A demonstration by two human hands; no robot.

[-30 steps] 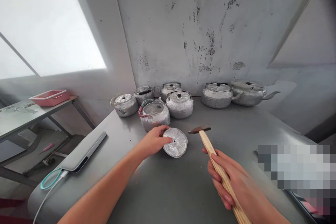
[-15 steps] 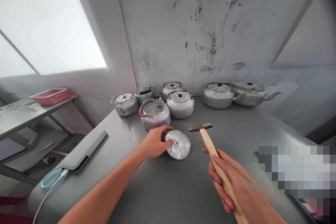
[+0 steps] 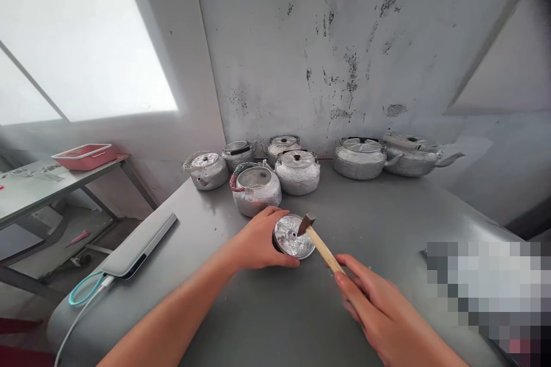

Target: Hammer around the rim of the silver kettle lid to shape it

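My left hand (image 3: 258,243) grips the edge of a round aluminium kettle lid (image 3: 293,238), underside up, on the grey metal table (image 3: 387,223). My right hand (image 3: 374,312) is wrapped round the wooden handle of a small hammer (image 3: 316,241). The hammer's dark head rests on the lid near its middle hole. Just behind the lid stands an open aluminium kettle (image 3: 255,187) with a red and green wrapped handle and no lid on it.
Several more lidded aluminium kettles (image 3: 359,157) line the stained wall at the back. A grey flat device (image 3: 138,246) with a teal cable lies at the table's left edge. A side table with a pink tray (image 3: 84,156) stands at left.
My right hand swung the hammer down and left; its head went from hovering right of the lid to touching the lid. My left hand shifted its grip round the lid's near edge.
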